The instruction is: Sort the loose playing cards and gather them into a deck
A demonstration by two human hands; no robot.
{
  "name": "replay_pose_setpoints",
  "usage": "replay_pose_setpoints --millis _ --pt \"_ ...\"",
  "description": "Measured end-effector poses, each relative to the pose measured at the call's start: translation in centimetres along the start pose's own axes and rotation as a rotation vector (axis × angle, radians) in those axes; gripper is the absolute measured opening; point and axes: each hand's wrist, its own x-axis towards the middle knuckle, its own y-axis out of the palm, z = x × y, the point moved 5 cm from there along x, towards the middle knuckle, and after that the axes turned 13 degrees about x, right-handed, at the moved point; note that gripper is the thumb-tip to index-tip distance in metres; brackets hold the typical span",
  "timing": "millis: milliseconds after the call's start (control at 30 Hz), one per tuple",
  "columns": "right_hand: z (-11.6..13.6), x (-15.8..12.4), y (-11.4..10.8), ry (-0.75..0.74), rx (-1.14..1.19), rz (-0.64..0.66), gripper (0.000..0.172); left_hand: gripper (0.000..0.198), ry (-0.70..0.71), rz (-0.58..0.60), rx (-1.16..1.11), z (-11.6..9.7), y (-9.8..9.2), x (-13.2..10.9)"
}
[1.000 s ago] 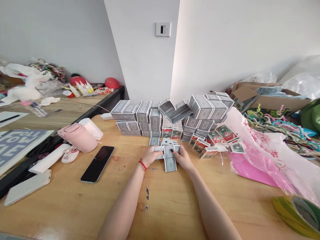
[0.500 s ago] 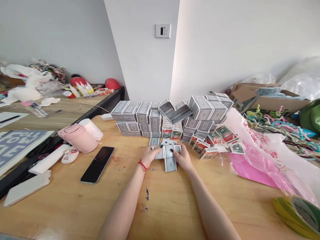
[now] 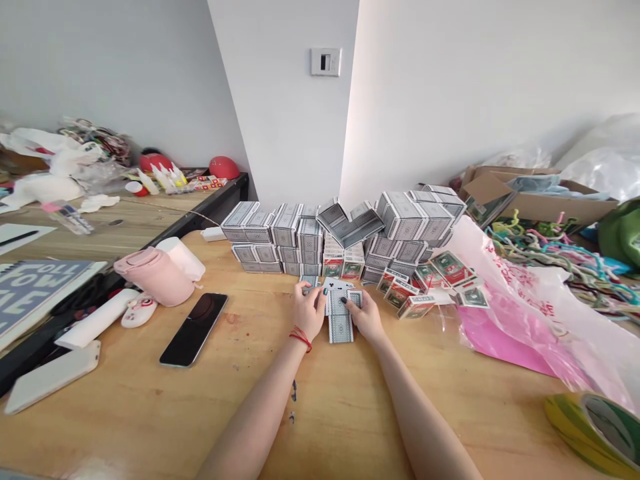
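Patterned grey-backed playing cards (image 3: 341, 328), joined into a folding shape, lie on the wooden table in front of me. My right hand (image 3: 369, 317) grips their right side, thumb pressed on top. At their left edge is my left hand (image 3: 308, 312), fingers curled and thumb against the side; the card part there is mostly hidden behind it. A face-up card with black clubs (image 3: 338, 284) shows just behind. Another grey-backed card (image 3: 311, 280) lies partly behind my left fingers.
Stacked blocks made of cards (image 3: 300, 233) stand at the back, with an open folded card piece (image 3: 356, 230) on top. Card boxes (image 3: 415, 305) and pink plastic (image 3: 500, 340) lie to the right. A phone (image 3: 194, 330) and pink cup (image 3: 160, 275) are left; tape (image 3: 570, 420) is front right.
My left hand has turned and moved slightly right, its fingers now more upright. The card flap that lay out to the left no longer shows flat. My right hand stays in place.
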Motion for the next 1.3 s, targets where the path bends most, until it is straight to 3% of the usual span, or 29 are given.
replay_pose_setpoints --millis 133,400,733,867,1000,1300 --pt "-0.2 -0.1 -0.1 0.017 -0.026 -0.005 0.029 0.021 0.054 0.057 0.028 -0.3 0.6 -0.1" --pt "-0.2 -0.3 0.1 0.01 -0.186 0.067 0.026 0.022 0.025 0.036 -0.007 0.2 0.7 0.1" --pt "0.7 -0.4 0.5 -0.034 -0.155 0.074 0.028 0.02 0.057 0.023 -0.092 0.1 0.6 0.1" --pt "0.5 0.1 -0.2 -0.005 -0.059 0.039 0.027 0.025 0.184 0.155 -0.156 -0.5 0.6 -0.1" --pt "0.3 0.6 -1.2 0.03 0.06 0.019 0.024 0.05 0.325 0.304 -0.153 -1.0 0.6 -0.3" --pt "0.7 0.8 -1.9 0.092 0.007 0.006 0.03 0.052 0.381 0.365 -0.049 -0.1 1.0 -0.3"
